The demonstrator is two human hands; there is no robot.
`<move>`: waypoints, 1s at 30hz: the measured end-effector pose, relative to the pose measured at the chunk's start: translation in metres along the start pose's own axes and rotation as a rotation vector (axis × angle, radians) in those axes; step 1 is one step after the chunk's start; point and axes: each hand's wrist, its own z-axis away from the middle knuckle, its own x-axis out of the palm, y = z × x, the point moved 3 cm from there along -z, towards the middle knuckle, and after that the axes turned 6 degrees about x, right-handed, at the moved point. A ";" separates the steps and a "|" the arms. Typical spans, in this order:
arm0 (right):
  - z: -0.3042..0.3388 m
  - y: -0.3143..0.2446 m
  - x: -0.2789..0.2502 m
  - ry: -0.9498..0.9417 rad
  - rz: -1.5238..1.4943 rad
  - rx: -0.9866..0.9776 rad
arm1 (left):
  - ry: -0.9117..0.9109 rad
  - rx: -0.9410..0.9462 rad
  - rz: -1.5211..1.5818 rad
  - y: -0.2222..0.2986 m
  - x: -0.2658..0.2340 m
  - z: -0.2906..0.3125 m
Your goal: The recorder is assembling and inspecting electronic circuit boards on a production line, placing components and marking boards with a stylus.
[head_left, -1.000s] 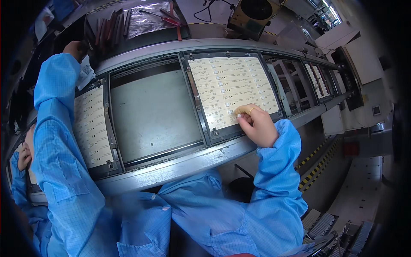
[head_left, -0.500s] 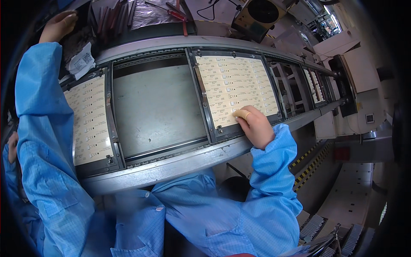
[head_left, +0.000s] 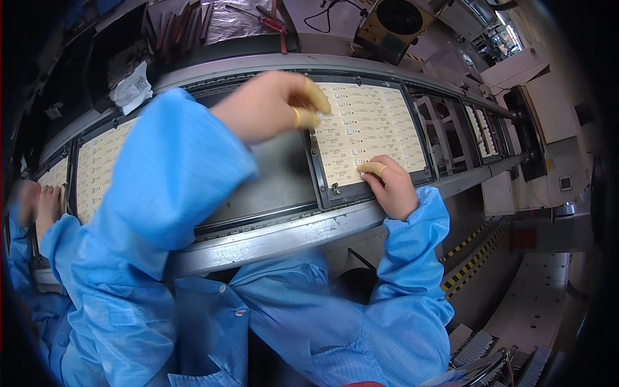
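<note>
A cream-coloured circuit board panel [head_left: 371,135], with rows of small white parts and dark markings, sits in a black carrier frame [head_left: 318,177] on the conveyor. My left hand [head_left: 274,106], slightly blurred, hangs over the panel's upper left edge. It wears yellow finger cots, and its thumb and fingers curl together around something tiny and pale that I cannot make out. At the panel's lower edge, my right hand [head_left: 394,190] has its cotted fingertips pinched against the surface near a white part. Whatever lies between those fingertips is hidden.
Metal conveyor rails [head_left: 290,231] run across in front of me. Another cream panel [head_left: 106,164] lies to the left, where another person's hands [head_left: 45,208] work. A crumpled white bag [head_left: 133,89], a red-handled tool [head_left: 271,24] and a round-fronted fan unit [head_left: 396,19] are beyond the rail.
My left hand has swung from the far left bins rightward to the panel. My right hand stays at the panel's lower edge. At the left, the other person's hands have come into fuller view.
</note>
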 end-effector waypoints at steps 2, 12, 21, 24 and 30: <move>0.001 0.003 0.001 0.020 0.010 -0.011 | -0.078 -0.139 0.136 -0.014 0.024 -0.005; 0.000 0.007 0.002 0.011 0.076 -0.088 | -0.209 -0.123 0.085 -0.034 0.058 -0.021; 0.000 0.009 0.002 0.013 0.084 -0.100 | -0.239 0.120 -0.493 -0.034 0.078 -0.039; 0.001 0.011 0.002 0.009 0.077 -0.077 | -0.223 0.103 -0.529 -0.039 0.086 -0.043; -0.001 0.006 0.003 0.005 0.134 -0.129 | -0.171 -0.003 -0.507 -0.042 0.087 -0.047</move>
